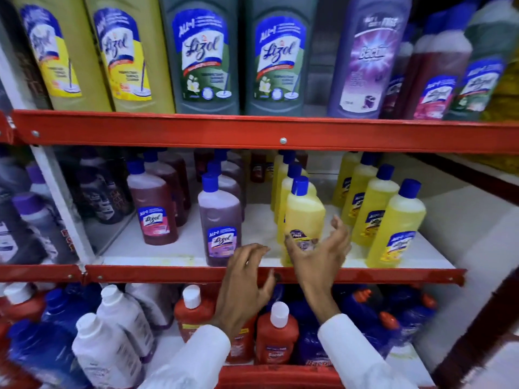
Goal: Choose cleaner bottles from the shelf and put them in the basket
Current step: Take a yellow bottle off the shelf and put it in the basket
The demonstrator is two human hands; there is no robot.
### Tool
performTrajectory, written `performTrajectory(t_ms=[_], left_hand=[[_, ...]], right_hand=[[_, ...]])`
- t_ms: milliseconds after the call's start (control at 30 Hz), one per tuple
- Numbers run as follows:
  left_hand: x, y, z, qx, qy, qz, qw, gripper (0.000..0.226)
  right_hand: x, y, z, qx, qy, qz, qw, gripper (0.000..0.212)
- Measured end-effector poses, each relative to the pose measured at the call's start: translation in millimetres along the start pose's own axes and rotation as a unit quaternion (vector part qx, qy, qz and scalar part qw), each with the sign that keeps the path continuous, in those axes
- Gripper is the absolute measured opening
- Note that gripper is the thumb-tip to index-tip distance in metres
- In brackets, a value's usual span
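Observation:
A yellow cleaner bottle (304,217) with a blue cap stands at the front of the middle shelf (179,248). My right hand (318,256) is open around its lower part, thumb on the label and fingers spread to its right, not closed on it. My left hand (244,282) hovers open in front of the shelf's red edge, just right of a purple bottle (220,220). A red basket rim (278,376) shows at the bottom, between my white sleeves.
More yellow bottles (393,228) stand to the right, dark red ones (153,209) to the left. Large yellow, green and purple bottles fill the top shelf (252,133). White, red and blue bottles crowd the bottom shelf (112,332).

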State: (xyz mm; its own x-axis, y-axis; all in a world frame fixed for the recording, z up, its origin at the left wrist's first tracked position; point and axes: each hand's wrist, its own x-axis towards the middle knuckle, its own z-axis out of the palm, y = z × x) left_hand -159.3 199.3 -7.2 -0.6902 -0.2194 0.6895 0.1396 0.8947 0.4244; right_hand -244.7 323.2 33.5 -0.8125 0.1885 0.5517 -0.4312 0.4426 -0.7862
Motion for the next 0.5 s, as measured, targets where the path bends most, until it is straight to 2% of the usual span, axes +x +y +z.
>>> performTrajectory(t_ms=[67, 200, 367, 433, 500], left_hand=[[1.1, 2.3, 11.9, 0.029, -0.053, -0.017, 0.998, 0.047], [-4.1, 0.7, 20.8, 0.1, -0.118, -0.043, 0.987, 0.04], [-10.8, 0.8, 19.9, 0.122, -0.151, -0.037, 0.98, 0.047], [-12.6, 1.6, 20.4, 0.118, -0.149, -0.04, 0.981, 0.05], [-13.3, 1.5, 21.3, 0.109, -0.138, -0.046, 0.983, 0.048]], right_hand=[[11.7, -1.2, 6.1, 0.01, -0.076, 0.006, 0.997, 0.108], [38.3, 2.6, 9.7, 0.098, -0.166, 0.001, 0.981, 0.098], [49.0, 0.7, -10.2, 0.197, -0.113, 0.044, 0.973, 0.086], [56.3, -5.8, -25.6, 0.253, -0.093, 0.061, 0.961, 0.082], [63.7, -12.6, -42.7, 0.32, -0.114, 0.061, 0.938, 0.073]])
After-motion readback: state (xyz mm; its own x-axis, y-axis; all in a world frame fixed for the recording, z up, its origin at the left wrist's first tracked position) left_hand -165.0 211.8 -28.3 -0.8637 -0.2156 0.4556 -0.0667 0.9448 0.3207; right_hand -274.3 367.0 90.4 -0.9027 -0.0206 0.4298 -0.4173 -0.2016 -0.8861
